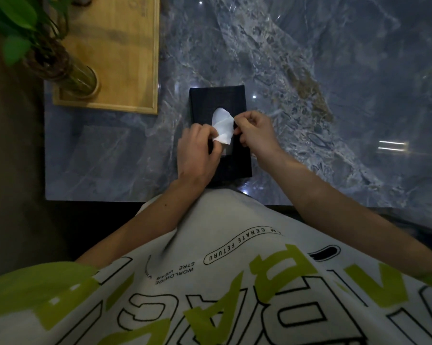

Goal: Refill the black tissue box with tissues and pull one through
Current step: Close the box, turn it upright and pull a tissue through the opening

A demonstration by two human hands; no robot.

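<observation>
Nearest the camera, a white and green printed shirt (210, 282) is seen. Just beyond it, the left hand (197, 150) and right hand (256, 131) are held over the black tissue box (217, 98), which lies by the front edge of the marbled surface (334, 70). Each grip is closed in a pinch on one side of a white tissue (222, 127) that is drawn up out of the box's top slot. The refill is judged done and the pull-through nearly finished; only release and tidying seem left. Farther off to the left, a wooden tray (125, 70) with a glass plant vase (81, 79) is seen.
</observation>
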